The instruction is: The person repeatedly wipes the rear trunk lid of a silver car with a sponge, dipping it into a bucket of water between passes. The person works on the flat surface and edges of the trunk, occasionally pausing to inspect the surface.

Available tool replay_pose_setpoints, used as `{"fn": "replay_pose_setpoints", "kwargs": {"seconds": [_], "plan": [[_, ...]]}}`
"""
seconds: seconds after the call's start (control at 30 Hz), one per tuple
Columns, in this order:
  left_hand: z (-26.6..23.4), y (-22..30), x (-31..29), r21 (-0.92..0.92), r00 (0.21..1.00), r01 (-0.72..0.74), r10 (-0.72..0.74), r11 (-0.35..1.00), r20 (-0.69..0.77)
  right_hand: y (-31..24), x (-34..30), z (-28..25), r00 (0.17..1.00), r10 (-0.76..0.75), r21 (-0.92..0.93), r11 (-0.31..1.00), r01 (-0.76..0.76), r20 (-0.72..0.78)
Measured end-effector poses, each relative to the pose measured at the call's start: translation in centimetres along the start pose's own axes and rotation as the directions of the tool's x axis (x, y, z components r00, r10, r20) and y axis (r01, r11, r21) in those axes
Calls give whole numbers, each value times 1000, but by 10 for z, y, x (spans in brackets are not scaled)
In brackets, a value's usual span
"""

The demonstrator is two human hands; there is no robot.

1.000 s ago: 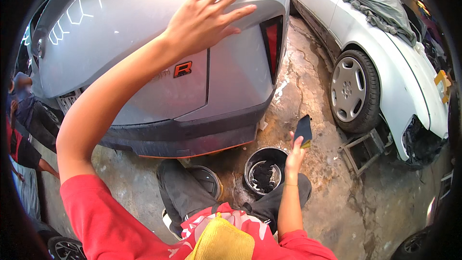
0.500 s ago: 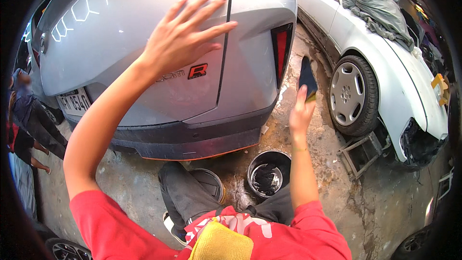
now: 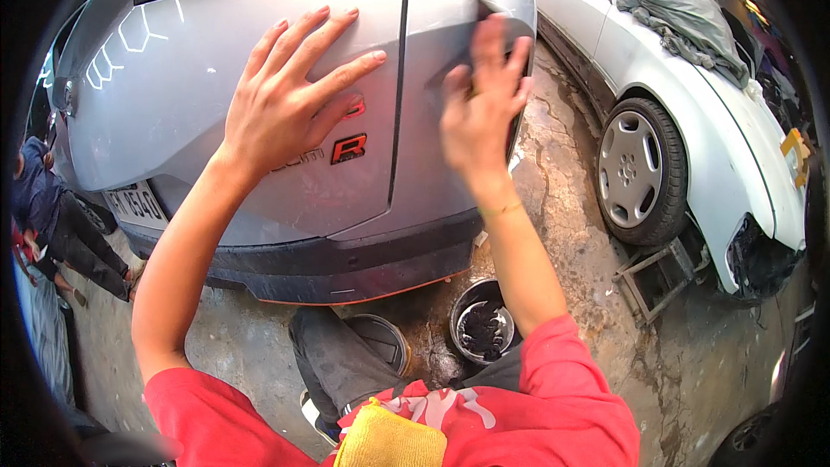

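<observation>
A silver car's rear (image 3: 199, 112) fills the upper middle, with a dark vertical panel gap right of its centre. My left hand (image 3: 281, 112) is spread on the tailgate beside a red badge (image 3: 348, 149), fingers apart, holding nothing. Across the gap, my right hand (image 3: 486, 112) is over the rear corner panel, blurred by motion. A dark, flat pad (image 3: 484, 7) shows just beyond its fingertips; the hand covers the rest. A yellow cloth (image 3: 391, 439) hangs at the front of my red shirt.
Below the dark bumper (image 3: 346, 272) stand a black bucket (image 3: 456, 329) with dark contents and a dark round container (image 3: 380, 329). On the right is a white car (image 3: 735, 147) with a grey cover (image 3: 670, 4); a metal stand (image 3: 661, 281) is near its wheel. People (image 3: 65, 207) are at far left.
My right hand has swung up and left from beside the car onto its rear corner, carrying the dark pad. My left hand has shifted left and slightly down on the tailgate.
</observation>
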State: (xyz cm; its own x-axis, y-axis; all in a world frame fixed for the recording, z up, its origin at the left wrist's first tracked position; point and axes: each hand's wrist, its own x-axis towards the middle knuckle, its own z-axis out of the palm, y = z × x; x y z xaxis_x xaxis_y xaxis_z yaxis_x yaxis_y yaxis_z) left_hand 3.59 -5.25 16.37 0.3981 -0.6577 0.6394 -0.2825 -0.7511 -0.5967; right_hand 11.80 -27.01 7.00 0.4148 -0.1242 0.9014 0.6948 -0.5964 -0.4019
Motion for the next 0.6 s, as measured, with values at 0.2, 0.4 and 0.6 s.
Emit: {"fn": "replay_pose_setpoints", "kwargs": {"seconds": [0.2,0.4,0.6], "plan": [[-2,0,-2,17,1000,11,-11,1000,2,13,7,-6,998,55,-53,997,-54,27],[1,0,-3,19,1000,-7,7,1000,-5,18,0,-7,997,-82,-122,989,82,0],[7,3,-6,54,999,-8,5,999,47,63,-39,-61,902,365,352,896,-272,-231]]}}
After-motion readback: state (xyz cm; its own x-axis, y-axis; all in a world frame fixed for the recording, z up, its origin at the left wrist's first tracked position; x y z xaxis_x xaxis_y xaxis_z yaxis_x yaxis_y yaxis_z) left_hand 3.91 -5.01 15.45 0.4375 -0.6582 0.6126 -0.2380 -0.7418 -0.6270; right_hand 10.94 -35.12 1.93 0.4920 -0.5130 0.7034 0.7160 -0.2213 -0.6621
